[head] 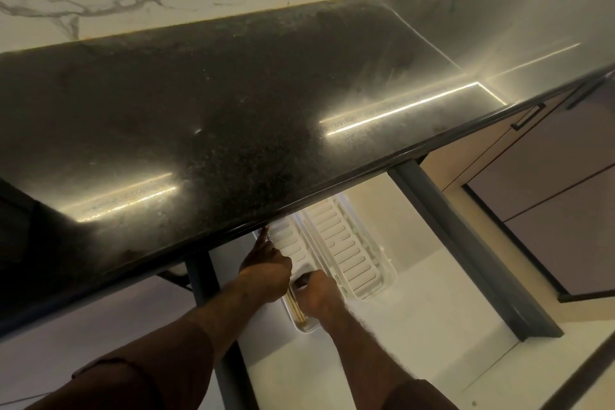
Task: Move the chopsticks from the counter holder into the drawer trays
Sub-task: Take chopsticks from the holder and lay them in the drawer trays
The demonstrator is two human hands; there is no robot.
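Head view: looking down past a dark stone surface [233, 116] into an open drawer [432, 293] below its front edge.
Landmark: the left tray [293, 243], a white slotted tray in the drawer; everything below is placed against it.
Right tray [346, 243]: a second white slotted tray, just beside the left tray on its right, part hidden under the surface edge.
Chopsticks [296, 306]: pale wooden sticks lying lengthwise in the left tray at its near end (how many, I cannot tell).
Left hand [266, 268]: over the left side of the left tray, one finger stretched toward the far end; whether its fingers grasp anything cannot be told.
Right hand [316, 289]: on the near end of the left tray, fingers curled, touching the tray beside the chopsticks; what they grasp cannot be told.
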